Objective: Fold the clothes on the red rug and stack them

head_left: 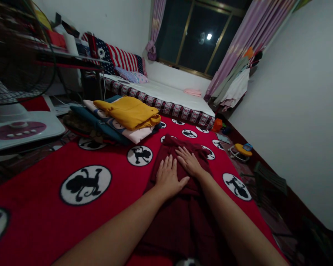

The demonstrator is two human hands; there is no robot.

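Note:
A dark maroon garment point(180, 221) lies on a red blanket point(119, 177) patterned with white circles and black monkey figures. Its far part is doubled over into a thicker layer, while the near part stretches down toward me between my forearms. My left hand point(168, 177) rests flat on the folded part, thumb spread to the right. Just beyond and to the right, my right hand point(189, 161) also presses flat on the cloth with its fingers extended. Neither hand grasps anything. What kind of garment it is I cannot tell.
To the left on the blanket sits a pile of folded clothes, a yellow garment point(130, 112) on top. A fan base point(22, 127) stands at the far left. Behind is a bed point(166, 92) under a window. A green chair point(270, 179) and yellow-topped stool point(242, 149) are at right.

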